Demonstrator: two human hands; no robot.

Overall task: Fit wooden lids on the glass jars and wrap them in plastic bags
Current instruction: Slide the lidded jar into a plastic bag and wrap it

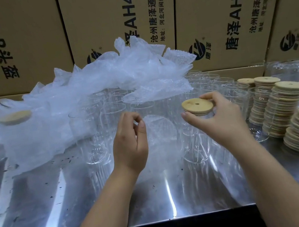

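Head view: my right hand (220,121) pinches a wooden lid (197,106) by its rim, directly over a glass jar (193,142). I can't tell if they touch. My left hand (130,146), just left, curls on nothing visible. I'd steady the jar, centre the lid flat, then press evenly.

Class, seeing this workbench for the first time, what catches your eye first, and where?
First, the round wooden lid with a hole, gripped in the right hand at centre above clear glass jars. Tall stacks of matching wooden lids stand at the right; a heap of crumpled clear bubble bags sprawls behind, left.
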